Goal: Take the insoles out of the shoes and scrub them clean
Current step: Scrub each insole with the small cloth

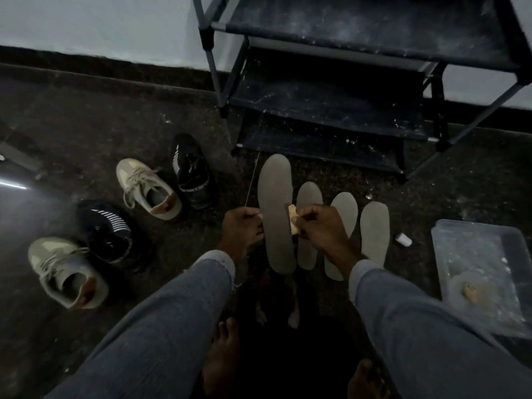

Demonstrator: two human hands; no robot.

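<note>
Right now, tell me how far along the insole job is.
Done: four insoles are out, lying on the floor beside the shoe rack; the four shoes sit to the left. In hand: the left hand holds the largest insole by its edge, and the right hand holds a tan scrubber against it. Left: the other three insoles; whether any is already scrubbed cannot be told.

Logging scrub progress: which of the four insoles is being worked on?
The longest insole, leftmost in the row: the left hand grips its edge, and the right hand holds a tan sponge against it.
</note>
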